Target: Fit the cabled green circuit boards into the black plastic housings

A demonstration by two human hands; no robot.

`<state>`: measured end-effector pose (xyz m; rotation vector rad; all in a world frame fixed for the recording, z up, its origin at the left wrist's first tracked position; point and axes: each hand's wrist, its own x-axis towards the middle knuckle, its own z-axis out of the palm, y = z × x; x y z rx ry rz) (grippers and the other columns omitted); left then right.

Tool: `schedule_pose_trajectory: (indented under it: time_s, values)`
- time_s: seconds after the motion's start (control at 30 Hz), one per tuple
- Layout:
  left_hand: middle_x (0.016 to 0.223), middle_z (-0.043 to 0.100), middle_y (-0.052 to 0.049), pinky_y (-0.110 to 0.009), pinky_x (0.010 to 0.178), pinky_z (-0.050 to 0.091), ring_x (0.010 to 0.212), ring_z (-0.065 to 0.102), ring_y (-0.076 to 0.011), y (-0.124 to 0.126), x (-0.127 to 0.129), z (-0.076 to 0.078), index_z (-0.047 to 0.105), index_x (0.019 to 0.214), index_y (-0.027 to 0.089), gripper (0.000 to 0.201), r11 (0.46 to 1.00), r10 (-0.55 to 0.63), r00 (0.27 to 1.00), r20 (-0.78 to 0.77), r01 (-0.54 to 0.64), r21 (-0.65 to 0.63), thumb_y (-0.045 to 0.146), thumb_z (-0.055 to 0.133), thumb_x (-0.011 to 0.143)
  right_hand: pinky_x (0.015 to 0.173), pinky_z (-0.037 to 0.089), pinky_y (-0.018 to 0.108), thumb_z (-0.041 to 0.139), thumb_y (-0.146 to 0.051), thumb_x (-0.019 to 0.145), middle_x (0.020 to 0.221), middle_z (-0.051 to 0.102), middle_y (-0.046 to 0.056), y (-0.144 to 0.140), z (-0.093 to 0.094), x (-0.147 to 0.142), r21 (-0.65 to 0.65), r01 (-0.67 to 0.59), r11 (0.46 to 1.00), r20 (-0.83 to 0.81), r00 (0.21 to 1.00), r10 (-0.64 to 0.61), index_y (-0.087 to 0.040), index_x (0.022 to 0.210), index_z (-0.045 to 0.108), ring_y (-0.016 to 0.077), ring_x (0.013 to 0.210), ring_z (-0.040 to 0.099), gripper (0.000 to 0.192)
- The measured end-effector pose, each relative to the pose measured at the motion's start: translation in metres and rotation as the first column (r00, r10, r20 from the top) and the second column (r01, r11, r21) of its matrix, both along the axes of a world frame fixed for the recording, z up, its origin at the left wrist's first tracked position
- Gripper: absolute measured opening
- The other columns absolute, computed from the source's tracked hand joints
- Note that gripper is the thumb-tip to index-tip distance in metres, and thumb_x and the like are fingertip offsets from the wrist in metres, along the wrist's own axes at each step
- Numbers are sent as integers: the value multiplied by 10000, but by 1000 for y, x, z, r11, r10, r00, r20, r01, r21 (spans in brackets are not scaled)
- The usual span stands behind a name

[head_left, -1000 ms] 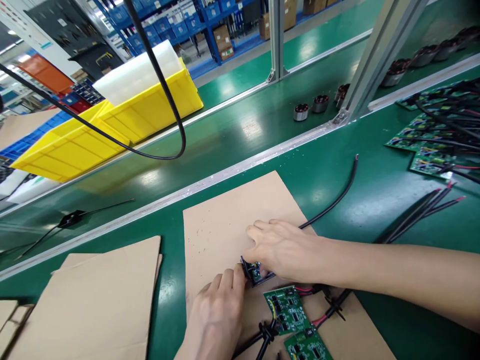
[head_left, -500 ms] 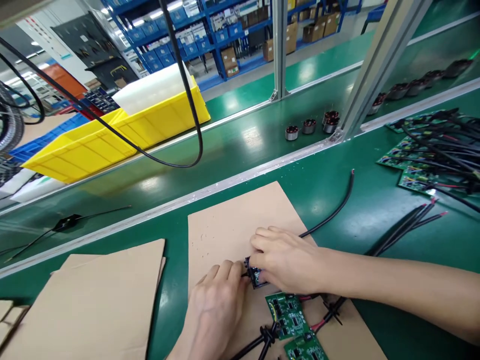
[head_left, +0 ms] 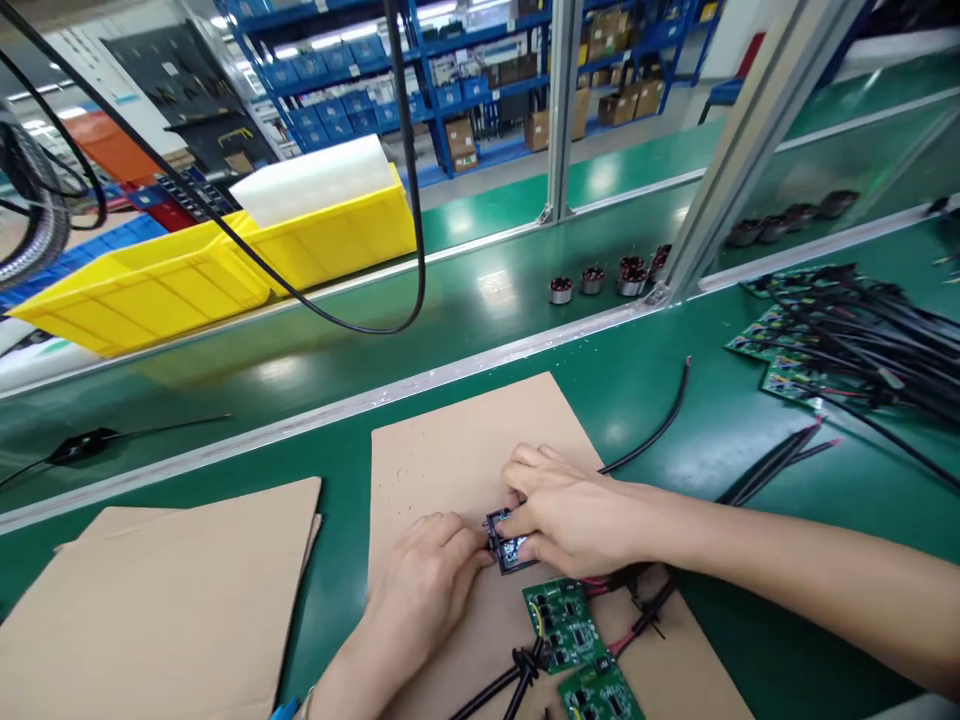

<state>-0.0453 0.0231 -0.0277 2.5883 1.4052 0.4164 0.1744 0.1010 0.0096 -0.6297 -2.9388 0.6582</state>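
A small black housing with a circuit board (head_left: 511, 552) inside it lies on the cardboard sheet (head_left: 442, 470) in the head view. My left hand (head_left: 427, 575) is closed at its left edge, the fingertips pinching there; a cable may be between them, but I cannot make it out. From the right, my right hand (head_left: 574, 515) grips the housing, its fingers pressing down inside and covering part of the board. Just below my hands sit two green circuit boards, the upper board (head_left: 564, 625) and the lower board (head_left: 601, 690), with black cables tied in knots.
Stacked cardboard (head_left: 172, 600) lies at the left. At the right is a heap of boards with black cables (head_left: 862, 340). Several motor stators (head_left: 592, 281) stand behind the metal rail (head_left: 450, 378). Yellow bins (head_left: 330, 245) are farther back, and a black cable (head_left: 420, 250) hangs in front.
The view has shifted slightly. My right fingers have moved a little on the housing, so more of its frame shows. My left hand stays at its left edge.
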Motion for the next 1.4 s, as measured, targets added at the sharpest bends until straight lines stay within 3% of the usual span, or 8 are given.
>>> schedule_pose_trajectory:
  time_s: [0.13,0.27,0.43,0.63,0.83,1.07,1.27,1.4]
  values:
    - [1015,622,-71,-379,782,551,890,620,-216,-2,-4,9,574,1097,192,172,990,74,997,24,-70,-123,227,532,934,859,377,374,702,-199,808,995,537,90,4,-8,9,42,71,997,-44,997,-69,-196,892,734,261,1039,425,89]
    - [1188,591,-103,-399,842,557,1008,614,-239,1,-2,13,560,1198,213,267,994,-40,999,4,40,-104,275,546,938,797,389,368,745,-297,811,971,525,74,6,-15,2,77,40,996,-24,999,-38,-256,940,739,264,1018,453,136]
    - [1188,630,-103,-404,786,574,948,639,-245,6,4,14,603,1158,190,226,991,-129,982,-136,133,16,251,490,972,751,380,368,687,-304,852,904,520,68,5,-21,-1,149,31,988,-10,999,-30,-206,918,688,251,930,484,118]
    - [1173,644,-107,-357,871,557,1049,629,-224,7,3,12,591,1200,160,294,986,-162,983,-83,163,14,169,369,1007,709,376,371,667,-271,793,872,501,62,6,-22,-3,144,-8,990,-28,1000,12,-214,889,646,249,865,473,114]
    - [1134,672,-74,-290,857,574,1007,675,-190,10,-3,0,585,1216,222,278,993,-106,990,96,110,-38,333,536,966,706,387,358,660,-192,763,894,531,59,6,-25,-8,92,33,995,-98,995,-24,-215,867,665,243,878,496,107]
    - [1122,691,-54,-317,815,599,978,703,-212,8,-12,-5,465,1249,257,507,985,84,989,122,-64,-163,533,634,858,822,433,334,729,-259,816,953,618,38,8,-16,14,-102,84,991,-115,989,-95,-220,1107,666,223,959,556,300]
    - [1304,562,-90,-357,937,547,1177,585,-223,9,-13,1,461,1298,262,406,981,-73,996,60,83,-178,407,576,937,832,438,353,659,-221,856,923,621,54,7,-10,20,-36,146,989,-76,986,-149,-197,1023,685,233,947,552,171]
    - [1272,549,-103,-379,886,558,1116,593,-241,20,-10,9,554,1198,237,302,974,-195,980,-33,189,-124,406,546,947,732,432,354,649,-266,871,922,601,46,5,-23,6,48,78,996,-80,994,-74,-248,950,697,241,925,549,93]
